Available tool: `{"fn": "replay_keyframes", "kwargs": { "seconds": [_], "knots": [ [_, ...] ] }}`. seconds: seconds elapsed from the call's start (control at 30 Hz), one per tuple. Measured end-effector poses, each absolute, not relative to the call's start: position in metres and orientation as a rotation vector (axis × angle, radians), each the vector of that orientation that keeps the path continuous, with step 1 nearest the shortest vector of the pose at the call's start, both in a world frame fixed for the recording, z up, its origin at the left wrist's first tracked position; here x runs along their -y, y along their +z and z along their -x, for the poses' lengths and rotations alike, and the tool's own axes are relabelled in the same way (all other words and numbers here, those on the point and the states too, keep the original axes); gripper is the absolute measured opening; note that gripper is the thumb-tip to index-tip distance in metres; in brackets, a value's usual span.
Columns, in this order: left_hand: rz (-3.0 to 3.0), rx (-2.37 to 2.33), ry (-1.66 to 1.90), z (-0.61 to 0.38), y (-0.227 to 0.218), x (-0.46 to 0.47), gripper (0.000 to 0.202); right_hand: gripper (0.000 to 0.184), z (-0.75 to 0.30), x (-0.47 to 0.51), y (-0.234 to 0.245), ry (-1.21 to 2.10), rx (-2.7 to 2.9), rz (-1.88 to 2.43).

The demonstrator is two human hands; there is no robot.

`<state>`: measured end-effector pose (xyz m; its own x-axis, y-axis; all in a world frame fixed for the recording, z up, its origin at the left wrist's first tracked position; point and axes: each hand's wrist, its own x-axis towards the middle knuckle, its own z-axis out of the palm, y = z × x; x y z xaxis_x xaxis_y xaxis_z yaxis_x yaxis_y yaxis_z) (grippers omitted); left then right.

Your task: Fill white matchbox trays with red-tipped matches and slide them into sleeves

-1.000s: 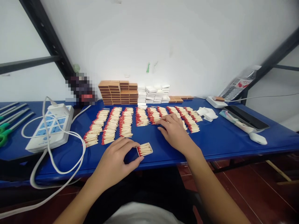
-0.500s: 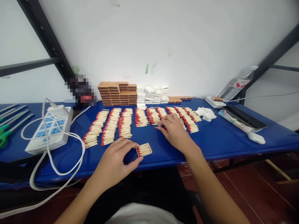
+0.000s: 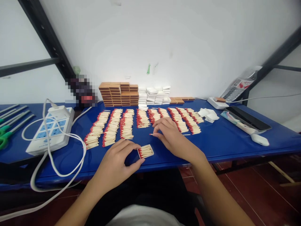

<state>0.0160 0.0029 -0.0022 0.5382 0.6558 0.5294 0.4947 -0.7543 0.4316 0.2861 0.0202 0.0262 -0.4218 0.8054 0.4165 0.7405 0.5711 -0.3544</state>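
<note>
Blue, glossy table (image 3: 211,144), seen in the head camera's view, the only one. From where I stand, the person's two bare hands are over its near half. A small white tray (image 3: 148,156) lies flat near the front edge, partly filled with matches, their red heads all toward its left end. The left hand (image 3: 119,160) brackets that end, forefinger at the far corner and thumb at the near side, pinching it lightly. The right hand (image 3: 167,135), beyond the tray and a little to its right, pinches a single match (image 3: 151,134) between thumb and forefinger, red head pointing left. Behind are slanting rows of loose matches (image 3: 127,125), then stacked brown matchboxes (image 3: 118,95) and piled white trays (image 3: 155,96) against the wall.

To do this well, I would keep the left thumb and finger gentle, since a thin tray could buckle or skid. The match's head already agrees with those inside; best to hold that direction, lower it level, and keep the wrist clear of the rows.
</note>
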Motion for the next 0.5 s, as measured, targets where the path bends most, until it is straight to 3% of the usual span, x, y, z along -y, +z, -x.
{"fn": "replay_keyframes", "kwargs": {
  "seconds": [0.5],
  "knots": [
    [-2.546, -0.957, 1.0, -0.016, -0.001, -0.003, 0.023, 0.01, -0.261, 0.005, 0.033, 0.366, 2.41, 1.064]
  ]
}}
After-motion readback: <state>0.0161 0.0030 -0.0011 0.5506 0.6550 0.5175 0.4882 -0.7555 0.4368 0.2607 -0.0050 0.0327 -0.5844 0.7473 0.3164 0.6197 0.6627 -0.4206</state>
